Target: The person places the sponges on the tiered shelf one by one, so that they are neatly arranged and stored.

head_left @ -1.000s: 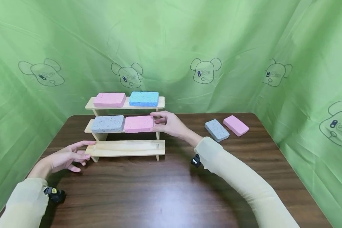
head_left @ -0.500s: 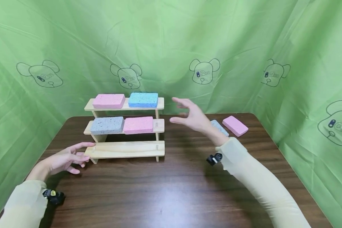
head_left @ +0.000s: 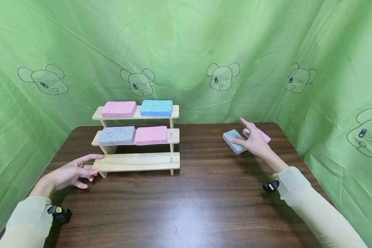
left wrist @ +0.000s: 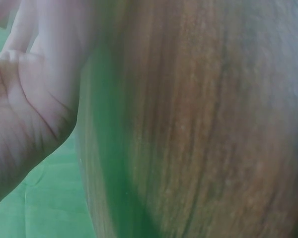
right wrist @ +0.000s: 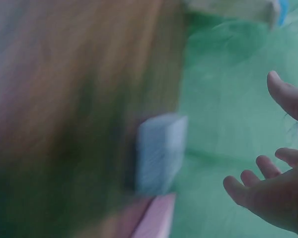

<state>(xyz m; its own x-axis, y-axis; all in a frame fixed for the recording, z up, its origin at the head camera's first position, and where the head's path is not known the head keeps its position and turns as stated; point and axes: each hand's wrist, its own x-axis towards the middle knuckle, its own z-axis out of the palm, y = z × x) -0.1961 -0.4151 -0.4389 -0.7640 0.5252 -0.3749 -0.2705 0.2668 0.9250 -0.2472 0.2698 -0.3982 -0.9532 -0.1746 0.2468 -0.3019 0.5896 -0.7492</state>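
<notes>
In the head view my left hand [head_left: 69,174] holds the left end of the bottom step of a three-tier wooden stand [head_left: 136,162] between thumb and index finger. My right hand [head_left: 256,142] is over the right side of the table, thumb and fingers spread, holding nothing. Beneath its thumb lies a grey-blue sponge [head_left: 230,137]. A pink sponge [head_left: 265,136] beside it is partly hidden by the hand. On the middle step sit a grey-blue sponge [head_left: 117,135] and a pink sponge [head_left: 151,135]. The top step carries a pink sponge [head_left: 119,109] and a bright blue sponge [head_left: 156,107].
The bottom step is bare. Dark wood tabletop [head_left: 173,203] spreads in front of the stand and between it and the two loose sponges. A green curtain [head_left: 186,44] with mouse-head drawings hangs close behind the table and along its sides.
My right hand has let go of the pink sponge on the middle step and moved right, over the two sponges on the table. The left hand has stayed at the stand.
</notes>
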